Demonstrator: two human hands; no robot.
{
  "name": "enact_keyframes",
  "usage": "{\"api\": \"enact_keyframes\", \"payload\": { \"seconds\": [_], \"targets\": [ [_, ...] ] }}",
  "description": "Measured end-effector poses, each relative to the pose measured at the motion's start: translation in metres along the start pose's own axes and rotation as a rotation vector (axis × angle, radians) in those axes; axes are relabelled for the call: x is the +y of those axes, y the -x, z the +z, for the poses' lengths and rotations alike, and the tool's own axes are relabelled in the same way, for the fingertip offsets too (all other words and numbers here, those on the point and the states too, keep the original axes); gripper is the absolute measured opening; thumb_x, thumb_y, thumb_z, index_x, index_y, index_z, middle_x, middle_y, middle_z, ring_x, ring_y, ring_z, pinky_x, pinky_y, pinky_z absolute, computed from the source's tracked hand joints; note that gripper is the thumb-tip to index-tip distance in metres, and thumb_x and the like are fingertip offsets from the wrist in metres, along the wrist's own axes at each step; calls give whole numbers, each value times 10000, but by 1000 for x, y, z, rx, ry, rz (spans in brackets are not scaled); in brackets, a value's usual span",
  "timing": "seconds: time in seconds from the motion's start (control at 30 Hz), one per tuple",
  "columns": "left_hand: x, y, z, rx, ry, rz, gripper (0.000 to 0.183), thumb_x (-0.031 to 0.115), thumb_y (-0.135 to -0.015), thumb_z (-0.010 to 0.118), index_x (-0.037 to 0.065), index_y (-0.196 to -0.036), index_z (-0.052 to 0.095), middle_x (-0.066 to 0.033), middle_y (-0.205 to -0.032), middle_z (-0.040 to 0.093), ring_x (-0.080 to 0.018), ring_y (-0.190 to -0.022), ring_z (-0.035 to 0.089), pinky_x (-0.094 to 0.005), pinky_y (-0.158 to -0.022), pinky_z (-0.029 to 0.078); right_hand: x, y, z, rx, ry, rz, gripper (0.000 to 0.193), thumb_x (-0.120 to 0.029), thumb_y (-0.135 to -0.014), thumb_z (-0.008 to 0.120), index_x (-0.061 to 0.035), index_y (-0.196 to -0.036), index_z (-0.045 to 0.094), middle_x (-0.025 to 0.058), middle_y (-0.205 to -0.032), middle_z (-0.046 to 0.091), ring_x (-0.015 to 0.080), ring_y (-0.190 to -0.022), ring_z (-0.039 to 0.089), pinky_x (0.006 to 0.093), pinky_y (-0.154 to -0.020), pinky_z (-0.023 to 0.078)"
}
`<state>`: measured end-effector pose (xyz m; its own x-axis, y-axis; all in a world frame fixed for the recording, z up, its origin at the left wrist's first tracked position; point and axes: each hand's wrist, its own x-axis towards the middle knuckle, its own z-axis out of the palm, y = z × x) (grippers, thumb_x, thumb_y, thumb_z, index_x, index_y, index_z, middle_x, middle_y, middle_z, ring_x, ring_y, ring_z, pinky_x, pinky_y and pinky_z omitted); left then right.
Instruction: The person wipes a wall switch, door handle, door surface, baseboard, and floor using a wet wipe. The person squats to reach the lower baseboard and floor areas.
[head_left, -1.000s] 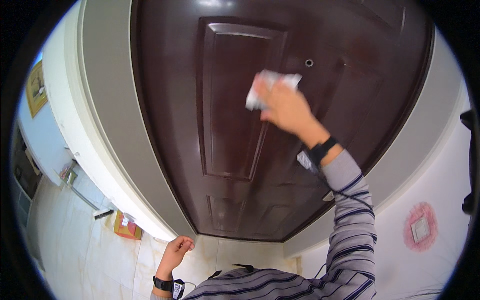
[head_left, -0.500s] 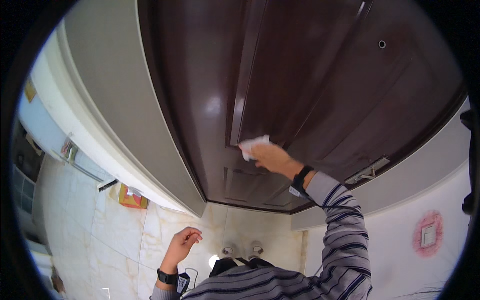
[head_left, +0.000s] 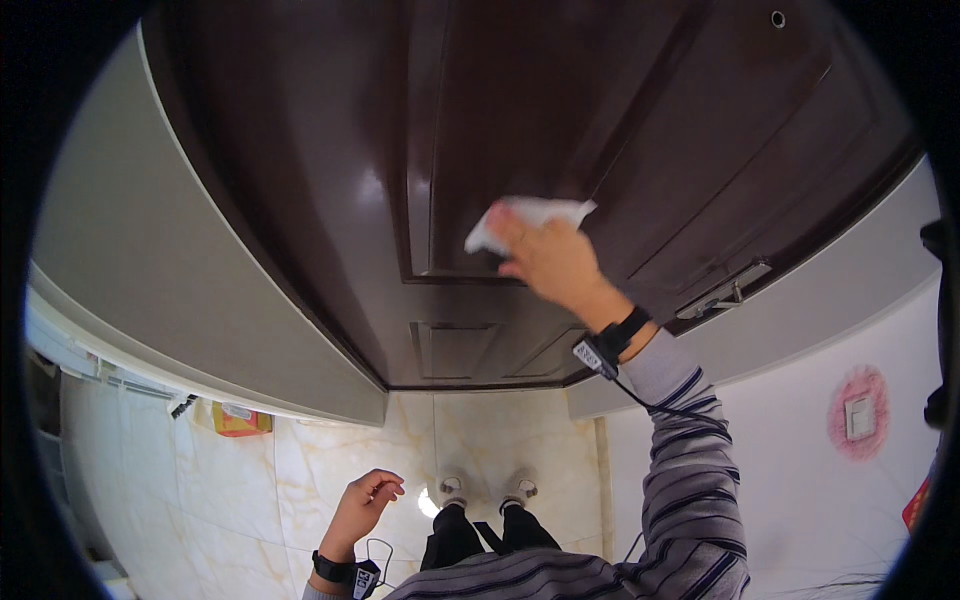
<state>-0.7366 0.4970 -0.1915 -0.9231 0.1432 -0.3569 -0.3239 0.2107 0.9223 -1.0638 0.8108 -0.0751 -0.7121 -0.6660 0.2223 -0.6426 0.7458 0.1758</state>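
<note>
My right hand (head_left: 555,258) presses a white cloth (head_left: 535,210) against the raised panel of a dark brown door (head_left: 520,120). Its fingers lie over the cloth and are slightly blurred; part of the cloth sticks out above and to the left of them. My left hand (head_left: 368,502) hangs low over the floor with loosely bent fingers, holding nothing. Both wrists carry black straps with small devices and cables.
A silver door handle (head_left: 722,292) sits near the door's right edge. A light switch (head_left: 858,418) with a red surround is on the right wall. A red and yellow box (head_left: 242,420) stands on the marble-look floor (head_left: 330,450) at left.
My right hand and the cloth have moved up and to the right across the door panel, and the cloth is more spread out. The view has shifted; my left hand stays low.
</note>
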Motion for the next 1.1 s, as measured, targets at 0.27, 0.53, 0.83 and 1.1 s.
{"api": "enact_keyframes", "payload": {
  "seconds": [0.27,0.53,0.83,1.1],
  "targets": [
    [-5,-7,8,-53,-38,-85,115,46,-980,570,17,-1063,643,-63,-903,709,-140,-811,663,-273,-743,529,23,14,5,-38,95,-145,325,-442,-872,640,-184,-1068,652,-7,-993,643,199,-956,639,327,-732,543],
    [11,-34,55,-173,-129,5,111,45,-978,582,31,-1073,638,-62,-902,713,-143,-814,667,-275,-742,529,24,4,13,495,-129,-276,599,-161,-858,630,-162,-1441,495,29,-1263,628,206,-1041,633,340,-824,504],
    [17,-68,133,-393,-241,-81,109,57,-996,560,29,-1074,630,-70,-920,709,-134,-798,662,-273,-738,532,-70,209,254,-446,-466,100,208,-192,-918,549,-110,-1061,676,149,-949,688,305,-903,672,433,-775,539],
    [3,-139,284,-707,-321,-75,167,129,-1008,558,7,-1099,628,-72,-951,695,-147,-881,656,-285,-796,534,-97,495,324,-315,-1438,803,308,-327,-949,589,-40,-968,699,177,-901,698,353,-807,662,450,-767,526]
  ]
}}
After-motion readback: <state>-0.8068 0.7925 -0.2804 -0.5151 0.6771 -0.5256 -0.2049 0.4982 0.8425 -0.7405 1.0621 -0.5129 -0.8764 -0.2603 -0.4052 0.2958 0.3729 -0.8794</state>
